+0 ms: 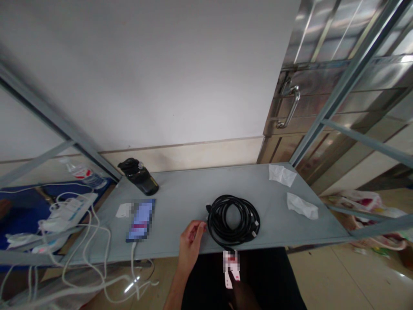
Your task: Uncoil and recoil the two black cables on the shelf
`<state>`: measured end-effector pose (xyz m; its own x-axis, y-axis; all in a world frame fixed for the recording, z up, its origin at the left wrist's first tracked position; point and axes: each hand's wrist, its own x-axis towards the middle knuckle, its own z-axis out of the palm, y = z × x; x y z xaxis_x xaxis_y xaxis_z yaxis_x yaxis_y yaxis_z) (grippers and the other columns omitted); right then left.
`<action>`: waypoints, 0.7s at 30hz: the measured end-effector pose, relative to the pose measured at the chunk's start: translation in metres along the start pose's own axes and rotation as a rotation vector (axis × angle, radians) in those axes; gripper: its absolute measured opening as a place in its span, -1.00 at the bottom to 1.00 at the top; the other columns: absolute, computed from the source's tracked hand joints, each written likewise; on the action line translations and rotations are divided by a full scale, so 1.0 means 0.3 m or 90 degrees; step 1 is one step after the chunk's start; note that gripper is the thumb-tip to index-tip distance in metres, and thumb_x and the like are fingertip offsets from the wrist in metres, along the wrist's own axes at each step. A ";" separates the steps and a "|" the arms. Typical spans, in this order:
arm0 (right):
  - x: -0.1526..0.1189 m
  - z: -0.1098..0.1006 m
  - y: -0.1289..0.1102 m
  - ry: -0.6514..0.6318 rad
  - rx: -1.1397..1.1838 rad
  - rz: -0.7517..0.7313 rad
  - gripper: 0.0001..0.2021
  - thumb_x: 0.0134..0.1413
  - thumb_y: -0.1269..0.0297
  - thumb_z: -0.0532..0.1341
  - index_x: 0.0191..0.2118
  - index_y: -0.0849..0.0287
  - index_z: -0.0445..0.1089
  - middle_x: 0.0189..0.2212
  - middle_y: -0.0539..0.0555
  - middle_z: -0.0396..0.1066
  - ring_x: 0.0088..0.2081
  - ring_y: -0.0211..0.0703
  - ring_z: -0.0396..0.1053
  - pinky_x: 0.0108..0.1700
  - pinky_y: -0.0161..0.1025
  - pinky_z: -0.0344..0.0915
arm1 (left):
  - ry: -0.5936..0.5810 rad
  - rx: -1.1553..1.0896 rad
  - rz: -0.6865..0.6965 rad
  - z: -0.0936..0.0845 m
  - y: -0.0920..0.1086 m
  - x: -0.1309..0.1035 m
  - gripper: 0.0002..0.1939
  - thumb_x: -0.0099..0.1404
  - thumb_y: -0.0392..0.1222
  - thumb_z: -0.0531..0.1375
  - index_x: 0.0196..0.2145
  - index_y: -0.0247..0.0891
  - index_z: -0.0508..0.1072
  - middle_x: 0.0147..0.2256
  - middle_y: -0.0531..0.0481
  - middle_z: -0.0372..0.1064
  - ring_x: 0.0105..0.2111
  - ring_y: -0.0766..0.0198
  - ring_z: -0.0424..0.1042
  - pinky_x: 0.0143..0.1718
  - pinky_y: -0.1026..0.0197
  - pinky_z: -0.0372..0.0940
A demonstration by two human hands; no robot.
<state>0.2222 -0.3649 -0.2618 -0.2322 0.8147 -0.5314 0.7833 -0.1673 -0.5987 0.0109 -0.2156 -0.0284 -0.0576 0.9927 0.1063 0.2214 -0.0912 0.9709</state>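
Note:
A coil of black cable [222,230] lies on the grey table near its front edge, with several pale tags or ties on its right side. My left hand [192,234] is just left of the coil, its fingers curled in with nothing visible in them and its fingertips close to the cable. Below the table edge, in front of the dark trousers, my right hand [238,289] shows only as a dark shape in shadow. It holds a white and red card [228,282] just under the front of the coil, where a cable end runs down.
A phone [140,219] with a white cable, a white paper [123,210] and a black bottle [140,177] are on the left. Crumpled tissues [282,175] [301,206] lie at the right. White cords [87,241] hang at the left edge; metal posts [342,82] flank the table.

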 end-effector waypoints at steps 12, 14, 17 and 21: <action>0.027 -0.032 -0.036 0.084 0.017 0.056 -0.26 0.46 0.39 0.16 0.67 0.05 0.16 0.24 0.32 0.65 0.20 0.13 0.67 0.23 -0.11 0.49 | -0.006 0.001 0.005 0.002 0.006 -0.001 -0.50 0.56 0.31 0.29 -0.16 -0.21 0.67 -0.27 -0.09 0.63 -0.23 0.09 0.61 -0.13 0.17 0.51; 0.024 -0.036 -0.036 0.067 0.025 0.019 -0.26 0.44 0.43 0.15 0.65 -0.03 0.21 0.28 0.25 0.63 0.27 0.10 0.64 0.27 -0.13 0.47 | -0.006 0.003 0.004 0.002 0.014 -0.003 -0.49 0.56 0.32 0.29 -0.17 -0.22 0.67 -0.27 -0.11 0.63 -0.23 0.08 0.61 -0.13 0.16 0.51; 0.012 -0.058 -0.048 0.023 0.036 0.009 -0.33 0.41 0.41 0.17 0.55 -0.12 0.40 0.26 0.20 0.65 0.28 0.15 0.63 0.28 -0.10 0.47 | -0.006 0.002 -0.003 0.001 0.018 -0.004 -0.51 0.57 0.31 0.29 -0.16 -0.21 0.67 -0.27 -0.10 0.64 -0.22 0.08 0.62 -0.13 0.16 0.51; -0.003 -0.091 -0.078 0.024 0.067 0.049 -0.26 0.34 0.28 0.25 0.60 -0.10 0.32 0.20 0.26 0.68 0.21 0.22 0.68 0.25 -0.04 0.50 | -0.003 -0.006 -0.001 0.002 0.014 -0.004 -0.52 0.56 0.30 0.30 -0.16 -0.21 0.67 -0.26 -0.10 0.64 -0.23 0.09 0.62 -0.12 0.16 0.52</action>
<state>0.2199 -0.3465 -0.2310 -0.1513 0.8169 -0.5566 0.7329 -0.2852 -0.6177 0.0126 -0.2172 -0.0246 -0.0525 0.9932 0.1042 0.2116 -0.0909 0.9731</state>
